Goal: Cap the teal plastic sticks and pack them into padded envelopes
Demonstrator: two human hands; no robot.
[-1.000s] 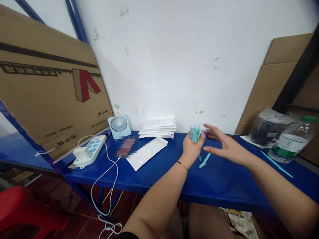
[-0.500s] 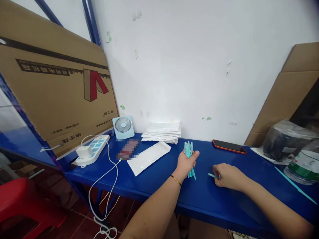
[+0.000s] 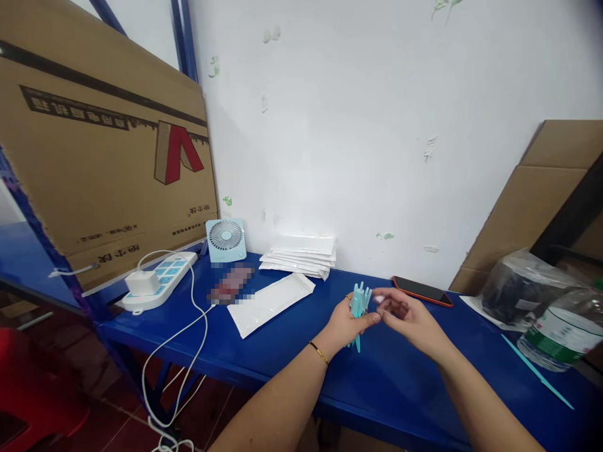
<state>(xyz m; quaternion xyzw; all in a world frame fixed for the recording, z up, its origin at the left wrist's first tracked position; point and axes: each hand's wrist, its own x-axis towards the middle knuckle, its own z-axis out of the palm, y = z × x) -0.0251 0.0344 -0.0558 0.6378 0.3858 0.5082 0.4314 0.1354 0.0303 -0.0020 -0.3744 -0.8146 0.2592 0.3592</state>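
My left hand (image 3: 347, 323) is closed round a bundle of slim teal plastic sticks (image 3: 360, 300). The sticks stand roughly upright, with their ends poking out above the fingers and below the hand. Close by on the right, my right hand (image 3: 409, 319) has its fingers loosely bent and slightly apart, slightly blurred, with no stick visible in them. Its fingertips are beside the bundle and near my left thumb. One long, thin teal stick (image 3: 537, 370) lies alone on the blue table (image 3: 377, 389) at the right.
A white packet (image 3: 271, 306) lies left of my hands, before a stack of white packets (image 3: 299, 254). Further left are a small fan (image 3: 227, 240), a power strip (image 3: 164, 279) and a white cable (image 3: 200, 336). A phone (image 3: 423, 291) and a plastic bottle (image 3: 558, 333) are at the right.
My right hand has moved left and up to the bundle. The stick it held is no longer visible in its fingers. My left hand still grips the bundle; the view has shifted slightly.
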